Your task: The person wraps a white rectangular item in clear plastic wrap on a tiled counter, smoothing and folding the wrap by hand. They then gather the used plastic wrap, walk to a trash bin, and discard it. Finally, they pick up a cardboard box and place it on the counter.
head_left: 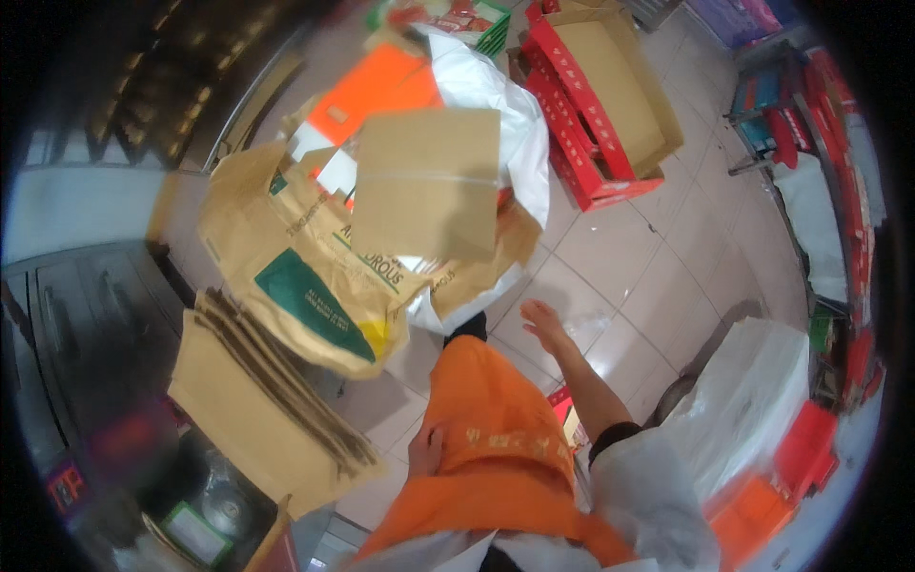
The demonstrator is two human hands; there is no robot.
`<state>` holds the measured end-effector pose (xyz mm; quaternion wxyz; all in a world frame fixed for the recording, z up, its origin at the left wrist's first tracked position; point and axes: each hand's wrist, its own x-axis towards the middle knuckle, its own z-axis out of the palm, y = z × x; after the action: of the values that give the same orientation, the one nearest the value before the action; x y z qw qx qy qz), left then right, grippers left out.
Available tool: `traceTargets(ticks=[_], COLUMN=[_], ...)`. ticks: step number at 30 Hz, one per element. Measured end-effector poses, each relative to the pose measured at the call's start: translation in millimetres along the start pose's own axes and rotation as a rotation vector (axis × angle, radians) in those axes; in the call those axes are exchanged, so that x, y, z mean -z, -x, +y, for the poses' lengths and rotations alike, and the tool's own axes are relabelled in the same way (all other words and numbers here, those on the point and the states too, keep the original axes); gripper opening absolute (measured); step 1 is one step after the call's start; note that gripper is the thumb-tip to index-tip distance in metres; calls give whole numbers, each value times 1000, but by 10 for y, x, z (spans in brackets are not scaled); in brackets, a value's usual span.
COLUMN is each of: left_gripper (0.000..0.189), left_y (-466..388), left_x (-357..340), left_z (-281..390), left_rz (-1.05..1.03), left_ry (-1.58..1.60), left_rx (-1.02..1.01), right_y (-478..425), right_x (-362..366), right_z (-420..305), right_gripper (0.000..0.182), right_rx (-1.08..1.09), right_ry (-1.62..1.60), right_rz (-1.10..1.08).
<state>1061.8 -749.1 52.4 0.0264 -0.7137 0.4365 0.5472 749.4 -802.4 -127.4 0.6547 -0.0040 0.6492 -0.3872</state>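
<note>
My right hand (543, 325) reaches out over the tiled floor, fingers apart, with nothing in it. Low beside the orange apron (493, 407), my left hand (427, 450) hangs near my thigh, partly seen; whether it holds anything is unclear. Before me stands a large brown paper sack (314, 286) with a green patch and printing. A flat piece of brown cardboard (429, 182) lies on top of it, beside an orange cardboard piece (379, 86) and a white plastic bag (493, 100). My right hand does not touch the sack.
Red cardboard boxes (593, 121) stand on the floor beyond the sack, near a green crate (493, 32) of packets. Several flattened cardboard sheets (250, 422) stand at the left. On the right are a white-covered stack (743, 400) and shelves with red goods (843, 214).
</note>
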Motion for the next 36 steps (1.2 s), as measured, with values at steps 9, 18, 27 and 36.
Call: traceTargets(ticks=[9, 18, 27, 36], left_gripper=[22, 22, 30, 26], left_y=[-404, -725, -844, 142], left_x=[465, 439, -492, -2388], left_z=[292, 385, 1642, 1957], left_rz=[30, 142, -161, -721], left_ry=[133, 71, 222, -66], left_rx=[185, -85, -239, -532], right_y=[-1918, -315, 2573, 4888], right_x=[-825, -927, 1035, 2542], right_z=[-1009, -1476, -1115, 307], right_gripper=[55, 62, 68, 62], right_rx=[89, 259, 44, 322], right_ry=[208, -24, 1, -708], right_rz=[-267, -56, 274, 867])
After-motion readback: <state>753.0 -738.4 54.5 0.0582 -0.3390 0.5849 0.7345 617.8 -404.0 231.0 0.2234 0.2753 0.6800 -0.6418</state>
